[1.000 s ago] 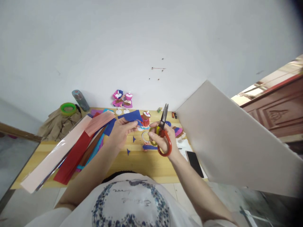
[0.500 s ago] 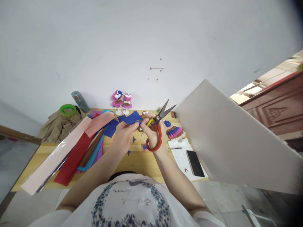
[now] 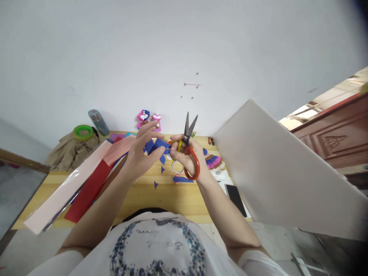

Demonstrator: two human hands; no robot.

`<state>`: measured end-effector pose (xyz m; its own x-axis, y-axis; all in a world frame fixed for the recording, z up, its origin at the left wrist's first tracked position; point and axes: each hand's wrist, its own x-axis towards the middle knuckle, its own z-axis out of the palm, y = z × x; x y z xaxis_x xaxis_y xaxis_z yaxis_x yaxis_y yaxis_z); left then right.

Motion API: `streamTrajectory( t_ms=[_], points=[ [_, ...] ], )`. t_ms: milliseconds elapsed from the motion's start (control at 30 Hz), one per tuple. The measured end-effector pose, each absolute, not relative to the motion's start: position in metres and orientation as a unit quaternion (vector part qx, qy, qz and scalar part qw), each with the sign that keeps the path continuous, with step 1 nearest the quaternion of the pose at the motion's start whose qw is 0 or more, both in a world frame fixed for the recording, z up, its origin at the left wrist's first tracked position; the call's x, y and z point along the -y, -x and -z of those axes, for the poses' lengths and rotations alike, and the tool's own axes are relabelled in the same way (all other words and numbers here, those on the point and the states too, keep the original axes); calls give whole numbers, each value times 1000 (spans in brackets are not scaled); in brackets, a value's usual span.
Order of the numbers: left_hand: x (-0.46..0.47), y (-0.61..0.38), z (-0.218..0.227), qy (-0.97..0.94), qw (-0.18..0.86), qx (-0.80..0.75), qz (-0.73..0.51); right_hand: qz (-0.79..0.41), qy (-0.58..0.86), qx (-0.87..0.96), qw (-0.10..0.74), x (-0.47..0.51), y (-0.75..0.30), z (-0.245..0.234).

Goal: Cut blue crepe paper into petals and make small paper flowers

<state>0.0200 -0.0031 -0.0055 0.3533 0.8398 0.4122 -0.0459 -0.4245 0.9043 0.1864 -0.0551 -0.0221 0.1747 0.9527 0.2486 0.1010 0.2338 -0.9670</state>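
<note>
My left hand [image 3: 140,151] is open, its fingers spread and its thumb tip close to a piece of blue paper [image 3: 159,144]. Scissors with orange-red and yellow handles [image 3: 196,163] hang on my right hand [image 3: 186,159], their blades apart and pointing up toward the wall. My right thumb and fingertips are also pinched together at the edge of the blue paper. Below the hands, small blue scraps [image 3: 155,185], a white ring [image 3: 177,166] and a longer blue strip [image 3: 183,179] lie on the wooden table [image 3: 161,199].
Coloured paper strips [image 3: 89,180] fan out on the left. Behind stand two small decorated dress forms [image 3: 143,115] and a bottle [image 3: 98,122]; a green tape roll [image 3: 83,132] rests on tan cloth. At right are a phone [image 3: 235,200], pleated paper [image 3: 213,161] and a large white board [image 3: 276,168].
My left hand has let go of the blue paper, lifted left and spread its fingers. The scissors have turned more upright. A blue strip now lies by the white ring.
</note>
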Motion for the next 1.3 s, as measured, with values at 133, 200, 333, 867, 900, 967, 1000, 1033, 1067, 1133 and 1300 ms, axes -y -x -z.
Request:
streamTrajectory(
  t_ms=[133, 200, 333, 867, 900, 967, 1000, 1033, 1067, 1133, 1300],
  points=[
    [0, -21, -4, -788, 357, -301, -401, -331, 509, 582, 540, 55, -189, 16],
    [-2, -22, -1, -800, 355, -304, -377, -321, 503, 596, 537, 55, -190, 14],
    [-3, -25, 7, -773, 406, -306, -381, -316, 495, 599, 543, 56, -191, 12],
    [-11, -21, 7, -750, 465, -269, -386, -331, 472, 653, 491, 49, -193, 4],
    [-12, -20, 5, -763, 450, -268, -379, -332, 472, 656, 485, 48, -193, 3],
    [-12, -18, 3, -777, 436, -268, -367, -337, 471, 659, 479, 47, -193, 2],
    [-12, -18, 2, -769, 445, -273, -369, -341, 471, 656, 481, 47, -194, 1],
    [-11, -18, 3, -748, 468, -281, -377, -344, 471, 648, 490, 47, -194, 2],
    [-10, -19, 4, -714, 504, -293, -389, -345, 469, 636, 506, 47, -195, 2],
    [-8, -24, 8, -615, 594, -314, -413, -338, 470, 603, 548, 49, -196, 5],
    [1, -41, 19, -405, 724, -323, -455, -292, 489, 590, 572, 57, -191, 29]
  ],
)
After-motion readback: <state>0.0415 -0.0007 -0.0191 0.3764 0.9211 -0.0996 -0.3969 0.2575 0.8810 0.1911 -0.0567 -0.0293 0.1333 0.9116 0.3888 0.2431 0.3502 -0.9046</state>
